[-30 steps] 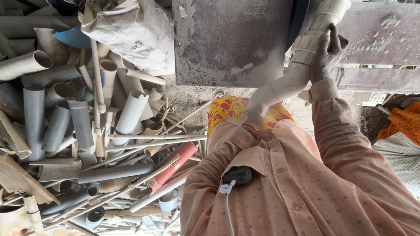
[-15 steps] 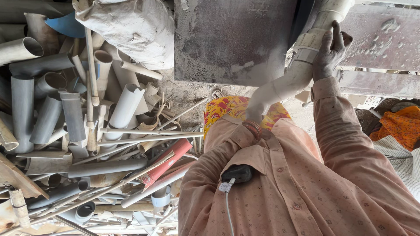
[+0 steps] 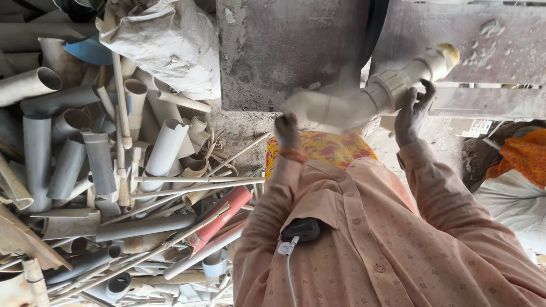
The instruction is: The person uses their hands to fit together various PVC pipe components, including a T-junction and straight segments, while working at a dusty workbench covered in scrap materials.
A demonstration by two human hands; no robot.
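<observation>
1. Two hands are kept on one white pipe piece [image 3: 364, 99], which is held up in front of the grey metal slab [image 3: 290, 51], probably so that both ends stay steady.
2. The left hand [image 3: 287, 132] is clenched around the blurred lower end of the pipe piece.
3. The right hand [image 3: 414, 111] is wrapped on the ribbed coupling [image 3: 392, 85], right of the slab.
4. A heap of grey pipe offcuts [image 3: 85, 165] is piled left of the slab.

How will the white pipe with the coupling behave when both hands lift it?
The white pipe looks rigid, so it likely stays straight. Hollow, it is probably light. Its dusty round surface may slip or roll, though the left hand and right hand steady it.
</observation>
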